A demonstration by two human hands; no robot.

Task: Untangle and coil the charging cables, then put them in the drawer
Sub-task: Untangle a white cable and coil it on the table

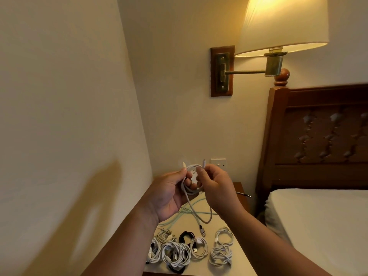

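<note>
My left hand (169, 193) holds a partly wound white cable (191, 188) above the bedside table (237, 259), one plug sticking up past its fingertips. My right hand (216, 184) pinches the same cable near its other plug, which also points up. The cable's tail hangs down in a loop, ending in a grey USB plug (202, 232) on the table. Several coiled white cables (175, 254) and one black coil (186, 237) lie along the table's near edge. A pale green cable (187, 211) lies loose under my hands. No drawer is in view.
A wall lamp (282, 26) on a brass arm hangs above the table. The wooden headboard (318, 136) and white mattress (318, 216) are at the right. A wall socket (219, 163) sits behind my hands. The wall closes in on the left.
</note>
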